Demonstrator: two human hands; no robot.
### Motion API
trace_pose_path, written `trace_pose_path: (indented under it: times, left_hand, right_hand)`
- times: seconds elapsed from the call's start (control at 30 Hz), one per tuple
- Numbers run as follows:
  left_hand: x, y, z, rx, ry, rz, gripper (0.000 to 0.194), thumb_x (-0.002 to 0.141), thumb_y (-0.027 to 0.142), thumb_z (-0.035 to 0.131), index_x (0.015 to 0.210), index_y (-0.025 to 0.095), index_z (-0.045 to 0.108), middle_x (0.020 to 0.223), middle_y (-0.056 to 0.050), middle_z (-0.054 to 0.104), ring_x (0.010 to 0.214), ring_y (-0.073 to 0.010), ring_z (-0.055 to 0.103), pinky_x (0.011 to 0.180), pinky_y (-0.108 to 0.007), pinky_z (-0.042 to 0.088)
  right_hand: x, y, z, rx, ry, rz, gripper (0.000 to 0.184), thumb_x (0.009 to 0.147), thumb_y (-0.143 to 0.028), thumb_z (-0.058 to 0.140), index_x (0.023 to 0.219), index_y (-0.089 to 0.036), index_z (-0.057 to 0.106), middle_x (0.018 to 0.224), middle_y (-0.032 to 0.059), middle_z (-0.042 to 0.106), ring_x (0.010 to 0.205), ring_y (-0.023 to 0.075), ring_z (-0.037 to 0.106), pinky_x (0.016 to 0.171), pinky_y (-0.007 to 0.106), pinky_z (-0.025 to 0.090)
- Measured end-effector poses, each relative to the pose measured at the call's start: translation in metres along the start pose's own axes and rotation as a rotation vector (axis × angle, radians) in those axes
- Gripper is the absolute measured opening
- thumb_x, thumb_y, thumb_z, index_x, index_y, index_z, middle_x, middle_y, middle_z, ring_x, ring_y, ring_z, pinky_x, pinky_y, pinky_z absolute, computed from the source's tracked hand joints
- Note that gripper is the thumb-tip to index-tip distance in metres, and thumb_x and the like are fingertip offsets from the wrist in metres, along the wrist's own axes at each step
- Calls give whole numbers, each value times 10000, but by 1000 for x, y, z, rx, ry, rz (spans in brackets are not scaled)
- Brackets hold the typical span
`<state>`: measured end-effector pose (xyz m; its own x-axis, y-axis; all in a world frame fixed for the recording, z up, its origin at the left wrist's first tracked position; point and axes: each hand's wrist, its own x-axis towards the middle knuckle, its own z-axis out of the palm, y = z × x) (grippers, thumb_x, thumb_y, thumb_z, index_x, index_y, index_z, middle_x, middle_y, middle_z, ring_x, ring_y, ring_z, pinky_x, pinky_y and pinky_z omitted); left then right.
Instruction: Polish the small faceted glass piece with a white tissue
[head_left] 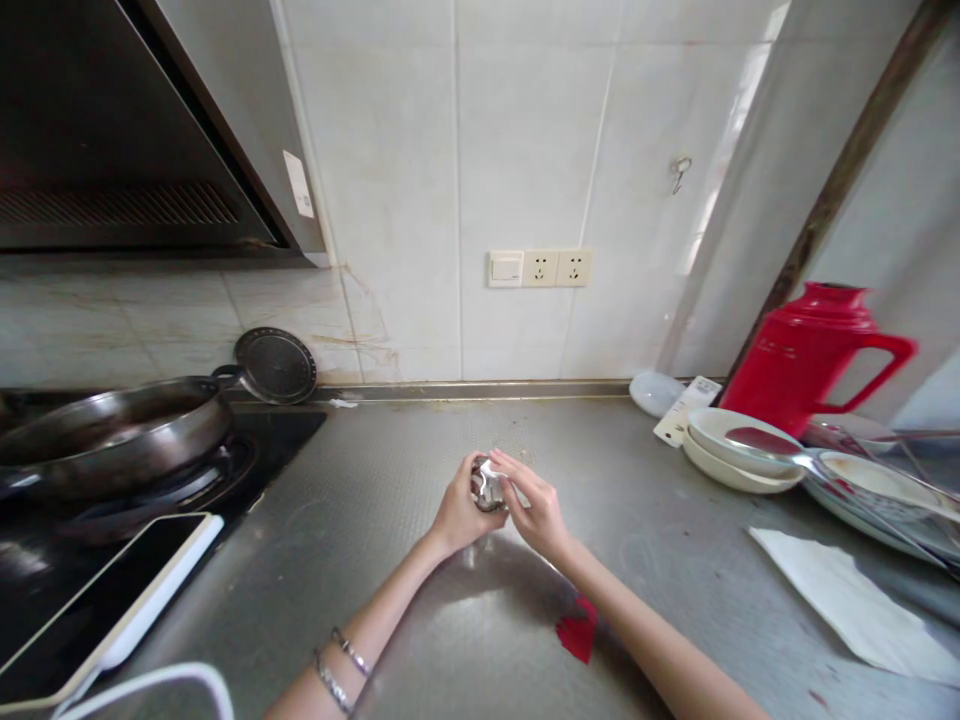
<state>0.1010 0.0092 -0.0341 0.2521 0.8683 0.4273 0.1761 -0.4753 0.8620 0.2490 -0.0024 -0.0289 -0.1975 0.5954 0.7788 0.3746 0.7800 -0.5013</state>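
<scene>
My left hand [459,510] is wrapped around a small round dark container [477,492], held over the middle of the steel counter. A shiny, crinkled silvery foil [491,484] shows at its top. From the right, my right hand [536,510] reaches over, its bent fingers closed at the foil's edge. The fingertips partly hide the foil and the container's side, so its contents do not show. Below my right wrist, a torn red scrap [576,635] lies on the counter, partly behind the forearm.
A pan [120,430] sits on the stove at left, with a phone in a white case [112,610] nearer. At right are a red thermos [802,350], stacked bowls [739,468], a spoon and a white napkin [847,600]. Wall sockets [556,268] are behind.
</scene>
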Motion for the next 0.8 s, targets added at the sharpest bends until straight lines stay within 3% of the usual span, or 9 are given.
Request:
trace_pose_path:
  times: [0.17, 0.33, 0.4, 0.6, 0.8]
  left_hand:
    - [1, 0, 0, -4, 22, 19, 702, 557, 188, 757, 1161, 206, 400, 1107, -67, 599, 966, -212, 599, 839, -310, 472]
    - [1, -4, 1, -46, -6, -36, 705, 574, 166, 735, 1182, 202, 380, 1079, -65, 609, 900, -199, 621, 773, -293, 493]
    - [1, -4, 1, -47, -4, -52, 716, 572, 178, 742, 1187, 199, 376, 1070, -64, 614, 893, -199, 623, 771, -296, 494]
    - [3, -3, -1, -68, 36, -48, 725, 552, 225, 778, 1154, 196, 376, 1093, -81, 608, 917, -202, 613, 792, -296, 484]
    - [0, -2, 1, -78, 7, -58, 709, 579, 200, 750, 1180, 196, 373, 1021, -47, 617, 845, -177, 621, 739, -271, 487]
  right_hand:
    - [-2, -2, 0, -8, -114, -142, 340, 912, -183, 429, 1206, -249, 587, 1285, 52, 581, 1273, 227, 461, 1059, 468, 407]
    - [1, -1, 2, 61, 48, 117, 312, 939, -246, 400, 1166, -255, 614, 1216, 63, 632, 1166, 228, 567, 991, 439, 472]
    - [1, -2, 2, 58, 67, 144, 307, 940, -261, 402, 1155, -260, 621, 1207, 62, 638, 1151, 229, 579, 978, 432, 482]
    - [-1, -5, 0, -1, -98, -132, 351, 915, -173, 417, 1222, -238, 577, 1293, 56, 576, 1282, 223, 449, 1058, 444, 410]
    - [1, 1, 0, 14, 84, 95, 300, 938, -246, 410, 1140, -231, 631, 1188, 79, 648, 1114, 228, 606, 949, 408, 507]
